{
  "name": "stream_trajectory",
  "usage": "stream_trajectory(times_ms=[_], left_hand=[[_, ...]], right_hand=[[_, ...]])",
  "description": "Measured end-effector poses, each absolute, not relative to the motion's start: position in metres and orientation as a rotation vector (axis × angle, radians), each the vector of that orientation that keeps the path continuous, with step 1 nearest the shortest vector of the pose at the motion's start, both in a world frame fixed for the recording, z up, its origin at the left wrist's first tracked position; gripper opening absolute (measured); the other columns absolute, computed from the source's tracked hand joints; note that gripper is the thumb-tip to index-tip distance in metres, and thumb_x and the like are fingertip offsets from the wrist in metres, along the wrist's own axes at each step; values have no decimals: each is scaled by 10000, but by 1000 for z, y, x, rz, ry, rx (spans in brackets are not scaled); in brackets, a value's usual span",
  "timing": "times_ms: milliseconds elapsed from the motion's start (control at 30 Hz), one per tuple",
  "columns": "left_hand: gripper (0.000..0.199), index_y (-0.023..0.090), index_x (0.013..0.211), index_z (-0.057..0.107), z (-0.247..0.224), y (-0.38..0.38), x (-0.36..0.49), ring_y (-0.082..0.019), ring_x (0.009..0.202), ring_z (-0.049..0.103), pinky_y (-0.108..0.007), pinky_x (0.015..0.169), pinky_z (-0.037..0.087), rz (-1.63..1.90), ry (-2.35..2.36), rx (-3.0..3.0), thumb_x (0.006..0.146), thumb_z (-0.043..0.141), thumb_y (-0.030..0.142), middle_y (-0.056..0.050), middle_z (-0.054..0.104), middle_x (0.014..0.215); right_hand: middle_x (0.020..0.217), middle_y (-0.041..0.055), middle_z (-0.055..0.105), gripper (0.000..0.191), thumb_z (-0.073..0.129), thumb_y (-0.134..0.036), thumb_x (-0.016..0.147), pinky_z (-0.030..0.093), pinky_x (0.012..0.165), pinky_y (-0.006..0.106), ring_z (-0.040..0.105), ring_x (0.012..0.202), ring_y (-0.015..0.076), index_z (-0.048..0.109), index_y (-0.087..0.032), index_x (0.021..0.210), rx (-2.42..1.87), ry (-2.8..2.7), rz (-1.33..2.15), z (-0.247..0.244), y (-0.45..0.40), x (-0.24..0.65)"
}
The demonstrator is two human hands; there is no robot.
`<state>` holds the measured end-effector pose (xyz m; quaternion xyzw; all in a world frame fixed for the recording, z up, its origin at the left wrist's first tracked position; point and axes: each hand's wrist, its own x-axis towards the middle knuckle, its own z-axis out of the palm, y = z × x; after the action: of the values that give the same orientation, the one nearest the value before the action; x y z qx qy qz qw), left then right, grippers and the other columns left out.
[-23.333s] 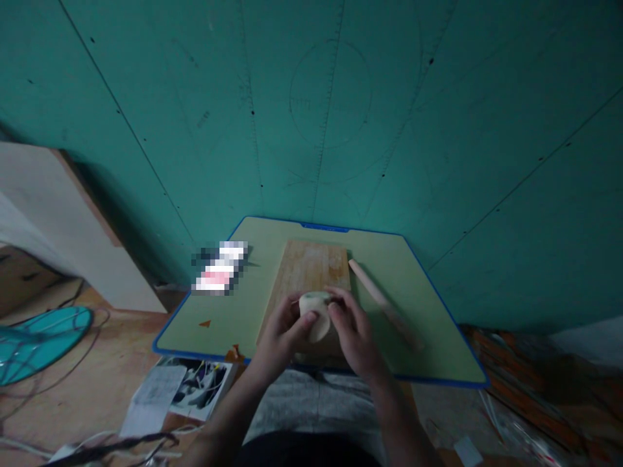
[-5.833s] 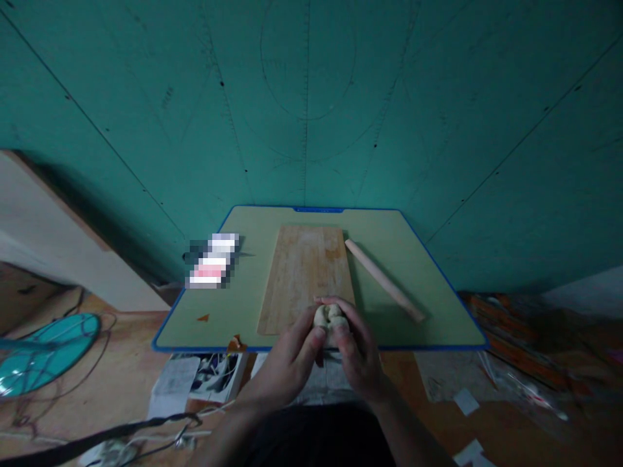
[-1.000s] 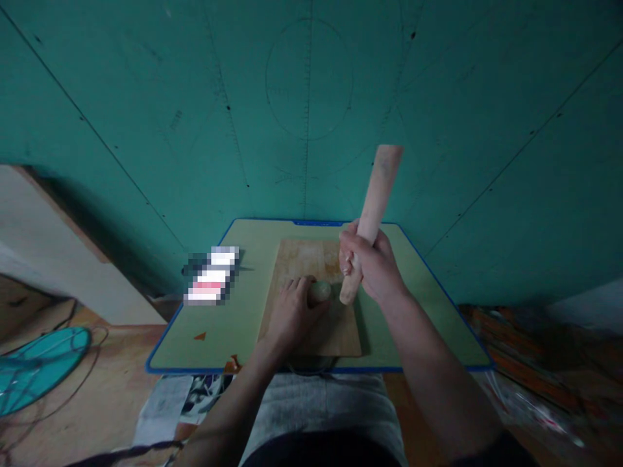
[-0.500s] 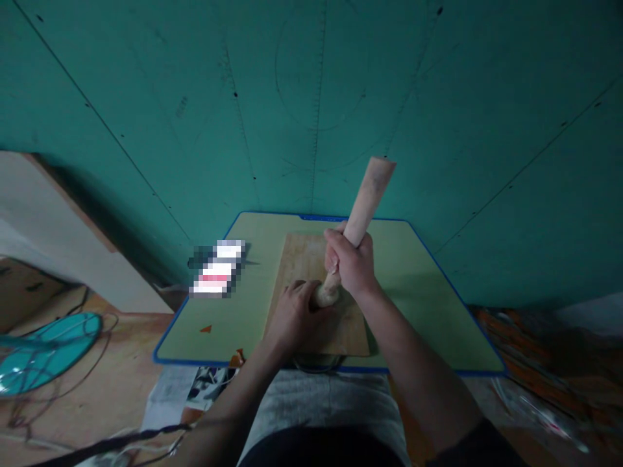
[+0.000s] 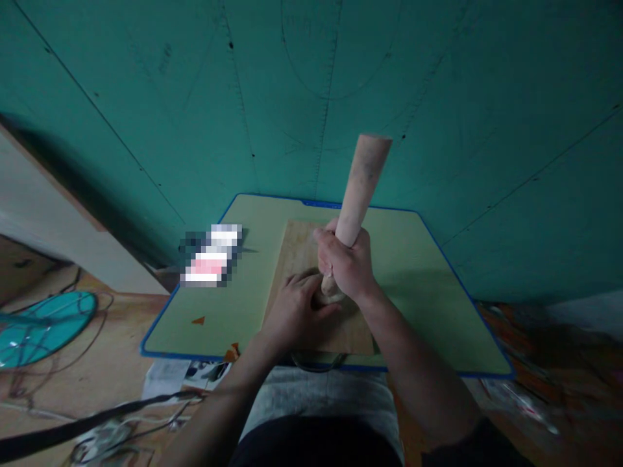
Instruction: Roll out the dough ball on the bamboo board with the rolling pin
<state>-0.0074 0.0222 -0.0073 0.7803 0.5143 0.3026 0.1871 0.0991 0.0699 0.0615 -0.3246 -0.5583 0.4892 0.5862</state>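
Note:
A thick wooden stick (image 5: pixel 364 181) stands upright, leaning slightly right, with my right hand (image 5: pixel 346 259) wrapped round its lower part. The stick's lower end meets a pale, rounded lump (image 5: pixel 327 298) on the wooden board (image 5: pixel 296 243). Around the left side of that lump curves my left hand (image 5: pixel 299 305), its fingers and thumb cupping it against the board. Part of the lump is hidden by both hands.
The board lies on a pale green table (image 5: pixel 418 279) with a blue edge. A pixelated item (image 5: pixel 211 256) lies at the table's left, with orange scraps (image 5: pixel 232 352) near the front edge. Behind rises a green wall (image 5: pixel 195 97). Cables run over the floor at left.
The stick stands more upright, and its lower end has shifted slightly left over the lump. Both hands keep their holds. The camera view has shifted a little.

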Motion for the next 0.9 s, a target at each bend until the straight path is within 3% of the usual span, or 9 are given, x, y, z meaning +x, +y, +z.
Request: stream_trajectory(times_ms=[233, 467, 667, 767, 900], left_hand=[[366, 193, 1100, 657, -8, 21, -10, -292, 1111, 603, -461, 977, 475, 842, 1442, 2231, 790, 753, 362, -108, 705, 1107], [255, 199, 977, 683, -6, 23, -8, -271, 1057, 633, -437, 966, 490, 881, 1431, 2232, 773, 769, 326, -85, 717, 1061], [403, 184, 1125, 681, -7, 22, -8, -292, 1183, 600, -434, 1033, 459, 831, 1517, 2229, 762, 775, 331, -116, 689, 1218], [452, 183, 1184, 661, -10, 22, -9, -298, 1214, 583, -450, 1047, 446, 830, 1528, 2246, 772, 767, 337, -118, 682, 1240], [473, 185, 1209, 645, -17, 24, -11, -292, 1195, 598, -450, 1030, 468, 852, 1500, 2281, 774, 771, 322, -116, 675, 1253]], right_hand=[[386, -140, 336, 389, 710, -424, 749, 283, 308, 178, 285, 298, 45, 381, -250, 634, -751, -1178, 1150, 57, 67, 106], [394, -119, 366, 345, 675, -372, 786, 285, 327, 192, 319, 314, 51, 420, -234, 599, -738, -1245, 1153, 43, 70, 103], [353, -138, 293, 415, 674, -363, 723, 232, 279, 183, 268, 259, 47, 306, -248, 568, -627, -952, 1123, 86, 81, 134], [350, -132, 320, 384, 669, -317, 713, 231, 275, 178, 282, 258, 48, 323, -244, 565, -572, -946, 1034, 106, 76, 147], [368, -130, 358, 341, 669, -326, 743, 266, 285, 177, 300, 272, 50, 372, -247, 597, -627, -1085, 1118, 82, 70, 137]])
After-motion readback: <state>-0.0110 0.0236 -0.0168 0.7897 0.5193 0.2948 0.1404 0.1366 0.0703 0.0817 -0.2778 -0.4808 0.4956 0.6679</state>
